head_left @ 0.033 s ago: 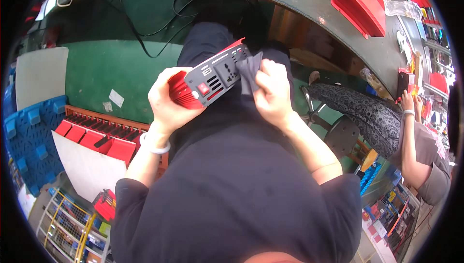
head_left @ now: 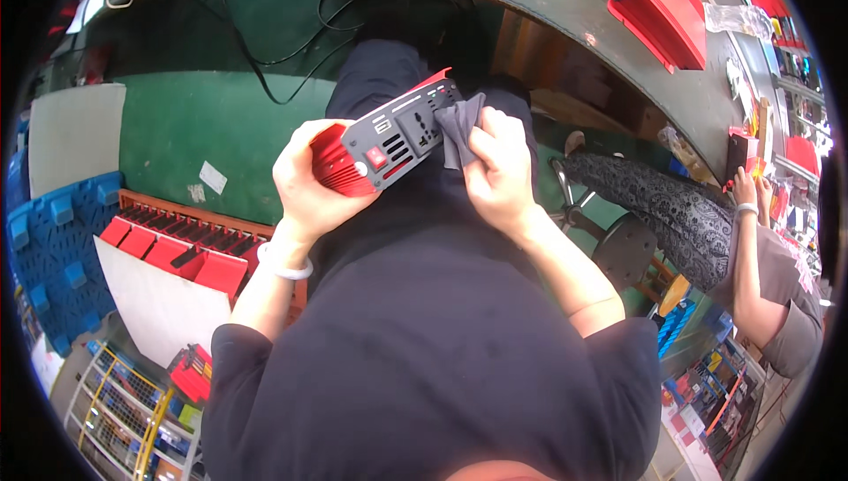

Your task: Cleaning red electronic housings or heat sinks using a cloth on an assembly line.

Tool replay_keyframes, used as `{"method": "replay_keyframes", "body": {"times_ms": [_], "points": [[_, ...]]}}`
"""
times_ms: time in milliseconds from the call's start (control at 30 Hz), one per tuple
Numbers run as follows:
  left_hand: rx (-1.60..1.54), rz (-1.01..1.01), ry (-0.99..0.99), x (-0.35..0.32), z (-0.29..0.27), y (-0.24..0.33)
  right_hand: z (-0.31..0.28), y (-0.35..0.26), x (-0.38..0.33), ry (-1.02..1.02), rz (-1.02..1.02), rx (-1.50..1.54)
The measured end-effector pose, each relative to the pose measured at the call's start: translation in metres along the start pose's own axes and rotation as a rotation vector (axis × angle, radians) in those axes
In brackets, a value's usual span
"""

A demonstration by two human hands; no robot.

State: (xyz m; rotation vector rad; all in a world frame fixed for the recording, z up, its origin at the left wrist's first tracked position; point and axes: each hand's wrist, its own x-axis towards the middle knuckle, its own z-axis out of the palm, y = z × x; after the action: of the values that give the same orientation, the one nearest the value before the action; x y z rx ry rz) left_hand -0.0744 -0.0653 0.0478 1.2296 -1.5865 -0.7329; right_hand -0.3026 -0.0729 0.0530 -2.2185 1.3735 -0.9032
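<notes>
Held over my lap is a power inverter point(head_left: 396, 138), with a red ribbed case and a black end panel carrying a red rocker switch, a USB port, vent slots and a universal socket. My left hand point(head_left: 320, 179) grips its red body at the lower left, thumb and fingers around the case. In my right hand point(head_left: 503, 161) a dark grey cloth point(head_left: 458, 132) is bunched between closed fingers. The cloth's loose end lies against the upper right part of the panel, hiding some of it. The inverter is tilted, its right end higher.
A red device point(head_left: 658, 13) and a clear plastic bottle point(head_left: 738, 19) are on the dark bench point(head_left: 548, 0). At left, a crate point(head_left: 141, 201) holds several red cases, near a blue pallet point(head_left: 62, 260). Black cables point(head_left: 256, 66) hang ahead. At right, a person point(head_left: 751, 278) works beside a stool point(head_left: 625, 247).
</notes>
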Motion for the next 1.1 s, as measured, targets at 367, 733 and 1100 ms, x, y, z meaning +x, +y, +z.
{"method": "replay_keyframes", "body": {"times_ms": [367, 733, 1100], "points": [[0.162, -0.02, -0.033, -0.001, -0.006, 0.001, -0.003, -0.041, 0.012, -0.111, -0.145, -0.085], [0.141, 0.031, 0.036, -0.009, -0.002, -0.005, -0.002, -0.044, 0.014, -0.13, -0.202, -0.116], [0.215, -0.001, 0.046, 0.002, 0.002, 0.002, 0.002, -0.033, 0.018, -0.039, -0.225, -0.158]]}}
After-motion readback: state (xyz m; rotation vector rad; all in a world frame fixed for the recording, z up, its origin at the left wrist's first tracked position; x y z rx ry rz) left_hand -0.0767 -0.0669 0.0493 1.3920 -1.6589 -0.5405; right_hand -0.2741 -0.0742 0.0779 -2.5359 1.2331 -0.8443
